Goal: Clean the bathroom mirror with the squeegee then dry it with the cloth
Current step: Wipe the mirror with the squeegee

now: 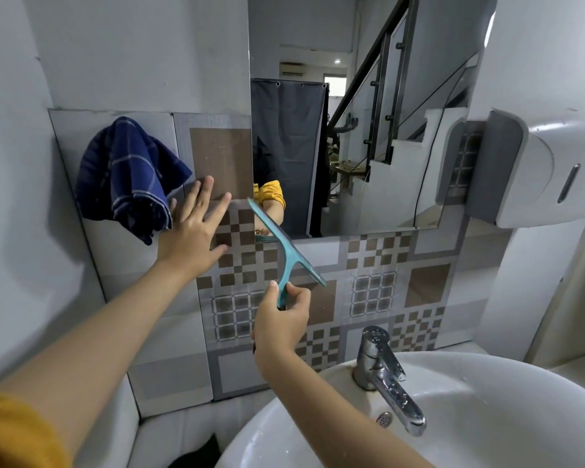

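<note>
The mirror (368, 130) hangs on the wall above the sink. My right hand (282, 324) grips the handle of a teal squeegee (284, 246). Its blade slants, with the upper end over the mirror's lower left corner and the lower end over the tiles. My left hand (196, 231) rests flat on the tiled wall left of the mirror, fingers spread, holding nothing. A dark blue checked cloth (129, 177) hangs on the wall just left of that hand, close to its fingers.
A white sink (487, 400) with a chrome tap (385, 376) sits below at the right. A white and grey dispenser (527, 167) is mounted on the wall right of the mirror. Patterned tiles (372, 292) cover the wall under the mirror.
</note>
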Available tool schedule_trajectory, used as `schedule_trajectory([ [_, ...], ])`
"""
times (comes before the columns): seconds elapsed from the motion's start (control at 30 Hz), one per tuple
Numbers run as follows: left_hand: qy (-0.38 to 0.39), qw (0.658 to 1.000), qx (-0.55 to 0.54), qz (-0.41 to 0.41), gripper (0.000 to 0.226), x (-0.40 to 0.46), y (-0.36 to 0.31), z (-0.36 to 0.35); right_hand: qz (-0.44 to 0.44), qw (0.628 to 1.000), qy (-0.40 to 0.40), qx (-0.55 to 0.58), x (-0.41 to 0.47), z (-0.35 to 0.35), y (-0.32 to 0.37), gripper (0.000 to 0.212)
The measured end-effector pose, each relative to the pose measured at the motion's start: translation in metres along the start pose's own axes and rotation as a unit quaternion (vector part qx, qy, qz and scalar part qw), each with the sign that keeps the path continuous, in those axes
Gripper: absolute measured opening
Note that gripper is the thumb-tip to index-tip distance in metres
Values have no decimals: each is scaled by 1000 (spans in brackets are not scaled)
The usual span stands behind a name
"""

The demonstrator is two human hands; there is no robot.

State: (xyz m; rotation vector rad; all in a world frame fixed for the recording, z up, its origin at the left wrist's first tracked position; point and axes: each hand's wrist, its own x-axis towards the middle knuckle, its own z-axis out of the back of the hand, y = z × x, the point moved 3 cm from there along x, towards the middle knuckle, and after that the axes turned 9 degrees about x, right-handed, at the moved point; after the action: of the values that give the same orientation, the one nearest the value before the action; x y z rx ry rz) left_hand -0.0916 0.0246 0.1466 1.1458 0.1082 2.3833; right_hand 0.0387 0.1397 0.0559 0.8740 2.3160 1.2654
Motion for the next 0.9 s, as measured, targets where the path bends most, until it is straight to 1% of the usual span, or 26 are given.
schedule_trajectory([
  [0.2,2,1000,12,-1,92,-8,5,0,30,999,9,-31,2,4,-4,11],
  [0.47,0,1000,16,8,92,-11,2,3,98,986,29,-128,10,23,-6,10],
  [0.63,-3,1000,17,11,93,-11,4,2,113,975,46,-184,14,38,-4,11],
  [0.77,-4,1000,22,11,92,-11,5,-1,148,958,71,-236,15,50,7,10],
  [0.9,15,1000,14,23,91,-10,4,2,172,937,117,-280,16,65,35,16],
])
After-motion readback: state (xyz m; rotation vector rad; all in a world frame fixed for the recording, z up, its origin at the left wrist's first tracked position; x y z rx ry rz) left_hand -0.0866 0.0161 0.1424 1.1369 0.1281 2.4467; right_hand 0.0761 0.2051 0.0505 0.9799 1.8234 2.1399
